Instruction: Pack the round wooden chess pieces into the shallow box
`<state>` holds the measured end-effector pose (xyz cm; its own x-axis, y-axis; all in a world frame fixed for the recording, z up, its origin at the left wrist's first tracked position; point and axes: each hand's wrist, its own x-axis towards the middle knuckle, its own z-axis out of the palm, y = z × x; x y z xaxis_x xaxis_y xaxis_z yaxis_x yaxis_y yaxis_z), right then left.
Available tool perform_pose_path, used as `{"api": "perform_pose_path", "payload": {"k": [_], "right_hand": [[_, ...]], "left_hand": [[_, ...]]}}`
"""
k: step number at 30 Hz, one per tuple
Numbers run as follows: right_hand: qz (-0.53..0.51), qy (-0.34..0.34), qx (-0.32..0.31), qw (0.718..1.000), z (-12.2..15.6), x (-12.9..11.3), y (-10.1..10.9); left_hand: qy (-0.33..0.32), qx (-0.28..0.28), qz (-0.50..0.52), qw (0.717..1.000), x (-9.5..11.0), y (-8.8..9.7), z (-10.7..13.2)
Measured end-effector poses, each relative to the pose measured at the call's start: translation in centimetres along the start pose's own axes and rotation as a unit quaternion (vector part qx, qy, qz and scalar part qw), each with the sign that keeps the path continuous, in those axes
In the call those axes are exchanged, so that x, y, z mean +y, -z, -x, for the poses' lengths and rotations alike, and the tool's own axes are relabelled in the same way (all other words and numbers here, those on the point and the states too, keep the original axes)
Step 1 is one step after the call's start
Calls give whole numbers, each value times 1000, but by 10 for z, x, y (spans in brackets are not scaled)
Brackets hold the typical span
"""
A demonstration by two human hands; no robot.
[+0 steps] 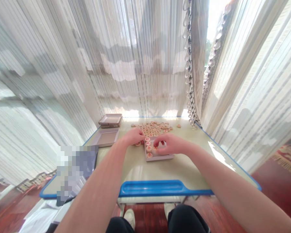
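A shallow light-coloured tray (160,159) lies on the table in front of me. Down its left side runs a column of round wooden xiangqi pieces (149,149) with red characters. My right hand (167,144) reaches into the tray, thumb and fingers closed round another xiangqi piece (155,148) beside that column; the fingers partly cover it. At the tray's upper left corner is my left hand (135,136), its fingers curled together; what they grip is hidden. Just below it, a loose piece (138,144) rests on the table.
Many xiangqi pieces (151,127) lie scattered behind the tray, with one piece (178,126) apart at right. An open tray (108,137) and a stack of trays (110,119) stand at left. A blurred dark object (83,165) sits nearer. Blue edging (152,188) borders the table.
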<state>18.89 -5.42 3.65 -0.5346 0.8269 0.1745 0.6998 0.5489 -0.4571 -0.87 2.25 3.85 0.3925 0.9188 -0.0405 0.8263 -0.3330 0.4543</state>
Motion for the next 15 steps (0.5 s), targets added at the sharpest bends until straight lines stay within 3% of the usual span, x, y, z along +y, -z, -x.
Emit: {"api": "perform_pose_path", "payload": {"k": [7, 15], "right_hand": [[-9, 91, 24, 996, 3, -22, -11], [-6, 113, 15, 993, 3, -21, -15]], "left_hand": [[-18, -21, 10, 1000, -5, -3, -4], [-12, -28, -10, 999, -2, -3, -3]]}}
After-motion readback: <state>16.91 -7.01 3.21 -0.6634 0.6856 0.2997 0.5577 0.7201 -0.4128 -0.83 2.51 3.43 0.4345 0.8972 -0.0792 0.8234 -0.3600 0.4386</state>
